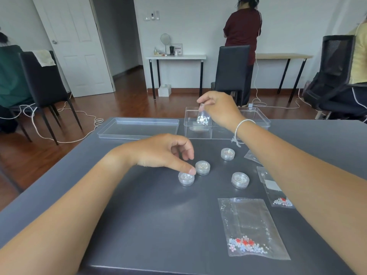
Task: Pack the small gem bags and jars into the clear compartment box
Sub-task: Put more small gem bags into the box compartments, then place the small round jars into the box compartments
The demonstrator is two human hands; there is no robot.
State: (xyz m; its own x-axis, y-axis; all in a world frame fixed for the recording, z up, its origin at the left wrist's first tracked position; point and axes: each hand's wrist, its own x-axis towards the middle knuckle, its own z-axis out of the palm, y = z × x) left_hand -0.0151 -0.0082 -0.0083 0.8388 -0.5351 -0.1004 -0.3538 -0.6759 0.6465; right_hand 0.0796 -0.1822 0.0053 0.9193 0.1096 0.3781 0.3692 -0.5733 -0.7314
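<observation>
Nearest on the grey desk: one flat clear bag of flower gems; two more bags lie partly under my right arm. Four round clear jars stand apart. My left hand is half-curled, thumb touching one jar. My right hand pinches a small gem bag over the compartment box, beside one shallow lid.

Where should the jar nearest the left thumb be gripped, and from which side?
Grip the jar across its round side wall, coming from above: it stands upright, low and flat-lidded. The left hand hovers there, thumb at its rim. A second jar crowds its far right.
</observation>
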